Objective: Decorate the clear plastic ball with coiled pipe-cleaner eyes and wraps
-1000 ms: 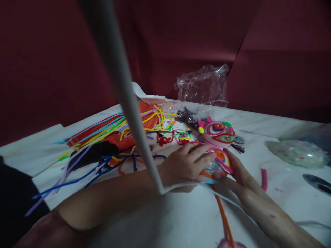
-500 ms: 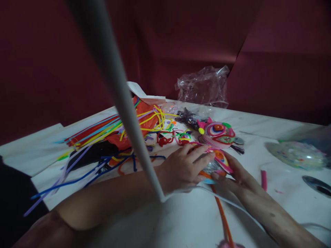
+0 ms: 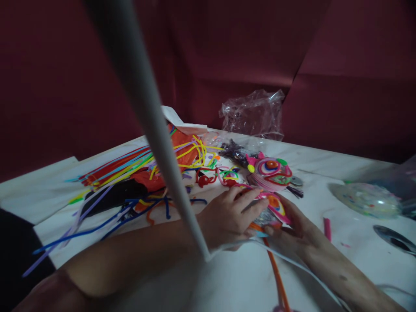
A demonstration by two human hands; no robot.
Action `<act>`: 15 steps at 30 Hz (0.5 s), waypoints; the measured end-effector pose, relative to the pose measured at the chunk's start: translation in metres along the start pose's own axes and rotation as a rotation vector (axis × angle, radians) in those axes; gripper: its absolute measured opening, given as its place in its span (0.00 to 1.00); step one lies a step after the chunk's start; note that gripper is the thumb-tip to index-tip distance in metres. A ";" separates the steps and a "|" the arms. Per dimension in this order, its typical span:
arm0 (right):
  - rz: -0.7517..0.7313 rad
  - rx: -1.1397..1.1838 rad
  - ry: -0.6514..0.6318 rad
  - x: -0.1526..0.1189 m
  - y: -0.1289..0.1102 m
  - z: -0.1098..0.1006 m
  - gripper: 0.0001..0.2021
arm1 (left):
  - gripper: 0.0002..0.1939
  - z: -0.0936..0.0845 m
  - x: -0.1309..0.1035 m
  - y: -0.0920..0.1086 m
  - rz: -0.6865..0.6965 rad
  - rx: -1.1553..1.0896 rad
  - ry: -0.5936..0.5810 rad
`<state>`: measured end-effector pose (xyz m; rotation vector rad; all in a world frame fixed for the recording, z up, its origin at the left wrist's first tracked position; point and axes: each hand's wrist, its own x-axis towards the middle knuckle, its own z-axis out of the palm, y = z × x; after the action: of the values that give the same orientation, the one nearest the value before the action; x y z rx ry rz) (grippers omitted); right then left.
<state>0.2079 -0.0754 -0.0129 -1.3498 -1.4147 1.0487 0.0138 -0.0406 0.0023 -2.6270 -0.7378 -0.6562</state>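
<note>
While both forearms are stretched in from the lower edge of the frame, a round coiled pipe-cleaner piece (image 3: 273,206), pink-rimmed with orange and silver inside, is held between the two hands just right of the frame's centre, low over the white surface (image 3: 234,281). The left hand (image 3: 229,214) is laid over the piece's left side, fingers spread and curved down onto it, so it is gripping rather than lying flat. The right hand (image 3: 294,227) is set against the piece's right and lower edge, fingers closed lightly around the rim; how firmly it is pressed cannot be told. An orange pipe cleaner (image 3: 276,273) is seen trailing from under the piece toward the bottom edge.

Just beyond the hands, a second coiled figure (image 3: 271,170) in pink, red, blue and green is lying on the surface, apart from the held piece. Left of centre, a loose heap of pipe cleaners (image 3: 130,182) in blue, yellow, red and purple is spread out, with orange material beneath. A crumpled clear plastic bag (image 3: 250,115) is placed at the far edge, above centre. At the right edge a clear bag of beads (image 3: 367,199) and a short pink piece (image 3: 326,229) are seen. A blurred white cord (image 3: 156,130) is hung diagonally across the frame from the upper left.
</note>
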 end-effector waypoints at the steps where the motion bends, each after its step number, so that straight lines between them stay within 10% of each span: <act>1: 0.013 0.009 0.013 -0.001 -0.003 0.000 0.38 | 0.30 0.002 0.000 0.000 -0.007 0.002 -0.007; 15: 0.041 0.142 -0.046 0.012 -0.015 -0.011 0.25 | 0.30 -0.010 -0.001 0.009 -0.022 -0.014 -0.104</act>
<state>0.2147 -0.0643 0.0054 -1.2639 -1.3245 1.1909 0.0147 -0.0526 0.0082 -2.6866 -0.7964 -0.5355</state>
